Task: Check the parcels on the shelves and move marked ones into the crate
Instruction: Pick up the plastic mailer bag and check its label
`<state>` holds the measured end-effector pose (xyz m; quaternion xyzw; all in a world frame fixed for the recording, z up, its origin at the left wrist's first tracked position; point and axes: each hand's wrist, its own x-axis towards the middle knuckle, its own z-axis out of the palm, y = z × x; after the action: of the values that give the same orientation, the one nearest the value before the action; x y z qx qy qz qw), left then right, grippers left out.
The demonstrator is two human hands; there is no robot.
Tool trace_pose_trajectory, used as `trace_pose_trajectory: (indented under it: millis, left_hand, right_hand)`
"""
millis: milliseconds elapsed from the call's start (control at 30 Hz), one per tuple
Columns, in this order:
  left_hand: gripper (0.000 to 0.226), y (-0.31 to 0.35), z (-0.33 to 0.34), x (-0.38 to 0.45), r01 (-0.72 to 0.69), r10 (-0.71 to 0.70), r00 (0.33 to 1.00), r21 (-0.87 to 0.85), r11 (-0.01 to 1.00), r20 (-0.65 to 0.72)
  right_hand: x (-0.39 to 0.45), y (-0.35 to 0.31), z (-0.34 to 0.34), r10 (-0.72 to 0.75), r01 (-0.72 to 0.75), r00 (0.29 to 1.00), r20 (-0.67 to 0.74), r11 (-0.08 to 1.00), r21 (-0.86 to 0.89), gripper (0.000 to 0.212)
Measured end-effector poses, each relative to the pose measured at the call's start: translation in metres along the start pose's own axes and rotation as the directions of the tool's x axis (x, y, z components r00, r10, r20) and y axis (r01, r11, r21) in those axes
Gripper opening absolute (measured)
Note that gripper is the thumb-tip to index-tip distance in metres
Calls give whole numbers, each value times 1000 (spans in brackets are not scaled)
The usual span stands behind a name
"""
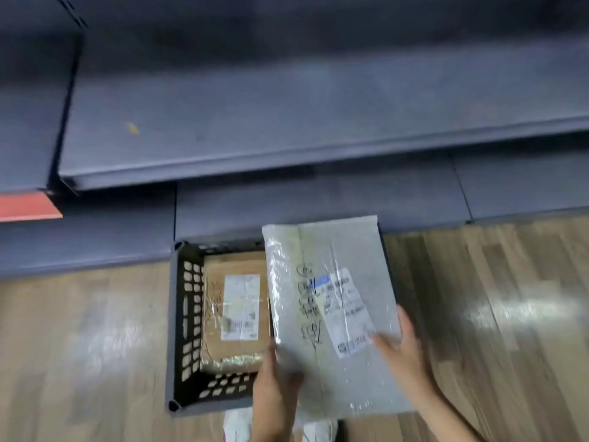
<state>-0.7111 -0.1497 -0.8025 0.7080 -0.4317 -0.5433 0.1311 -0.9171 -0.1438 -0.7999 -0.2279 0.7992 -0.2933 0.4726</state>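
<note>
Head view. Item: white bubble mailer [331,314], label and handwritten marks facing up, held flat over the right part of the dark crate [185,317]. It is gripped along its near edge by the left hand [274,387]; its right edge is pinched by the right hand [404,349]. Already lodged in the crate: a brown taped parcel [236,311]. Shelves [255,122] above appear bare. Advice: the mailer is best lowered level beside or over the brown parcel, both grips eased together, so no corner catches the rim.
</note>
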Motion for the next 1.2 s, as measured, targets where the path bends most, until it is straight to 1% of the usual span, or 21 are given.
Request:
trace_pose_trajectory:
  millis: [33, 67, 133, 300, 367, 433, 500, 600, 667, 700, 767, 800, 833, 900, 933, 1000, 1033, 1067, 1100, 1133, 1200]
  left_hand:
    - [70, -4, 5, 8, -13, 14, 1000, 33, 999, -8]
    - [68, -3, 10, 12, -3, 3, 1000, 54, 999, 2]
    - [64, -7, 17, 16, -12, 8, 999, 100, 995, 39]
    - [62, -5, 30, 31, 16, -18, 1000, 101, 995, 18]
    - [62, -6, 35, 39, 21, -23, 1000, 100, 995, 13]
    - [63, -7, 39, 45, 18, -21, 999, 123, 992, 27]
    - [64, -10, 42, 51, 4, -13, 999, 170, 986, 51]
    - [67, -14, 43, 59, -52, 28, 995, 271, 961, 91]
    - [70, -18, 42, 60, -99, 68, 992, 318, 943, 107]
    - [71, -19, 41, 59, -139, 113, 989, 339, 931, 94]
    - [71, -20, 40, 58, -276, 274, 959, 417, 866, 67]
    - [72, -19, 39, 59, -354, 354, 930, 489, 797, 97]
    - [74, -18, 40, 61, -428, 409, 897, 564, 706, 167]
    - [84, -13, 44, 69, -522, 443, 842, 670, 528, 307]
    - [84, -8, 46, 73, -522, 403, 846, 701, 486, 350]
    - [75, 0, 52, 81, -487, 312, 870, 766, 420, 382]
    - [68, 3, 52, 85, -478, 293, 875, 791, 383, 386]
    - [63, 4, 53, 89, -491, 266, 868, 800, 345, 418]
    - [61, 5, 52, 92, -497, 172, 868, 802, 332, 467]
    - [62, 10, 51, 94, -502, 82, 860, 810, 303, 503]
    - [62, 15, 51, 96, -525, 71, 848, 813, 251, 526]
  right_hand:
    - [4, 5, 1, 14, -12, 999, 31, 999, -47, 77]
    - [8, 11, 1, 28, -27, 999, 32, 998, -49, 78]
    - [16, 20, 0, 37, -32, 998, 41, 991, -133, 78]
    - [36, 21, -1, 25, -23, 1000, 7, 973, -229, 77]
    - [45, 24, 2, -14, 12, 1000, -5, 955, -295, 78]
    - [54, 31, 6, -82, 80, 997, 11, 918, -389, 78]
    - [60, 37, 10, -150, 139, 989, 17, 857, -497, 77]
    - [62, 43, 16, -213, 176, 977, 1, 806, -565, 76]
    - [59, 49, 21, -250, 225, 967, 47, 754, -617, 78]
    - [58, 51, 23, -256, 241, 964, 74, 720, -651, 79]
    - [55, 53, 26, -258, 275, 956, 139, 628, -728, 88]
    - [53, 52, 27, -252, 297, 951, 181, 572, -764, 94]
    - [52, 49, 29, -254, 323, 942, 219, 514, -795, 99]
    - [54, 44, 33, -259, 367, 926, 274, 451, -814, 104]
    - [55, 39, 36, -249, 383, 921, 300, 437, -814, 103]
    - [62, 29, 42, -209, 395, 918, 337, 403, -826, 98]
    - [65, 27, 43, -176, 407, 913, 368, 413, -814, 94]
    - [67, 25, 44, -108, 397, 913, 393, 455, -797, 91]
    - [69, 23, 45, -53, 379, 914, 403, 468, -798, 89]
    - [71, 22, 45, -32, 371, 915, 403, 464, -805, 88]
    - [72, 24, 46, -35, 374, 916, 399, 432, -820, 89]
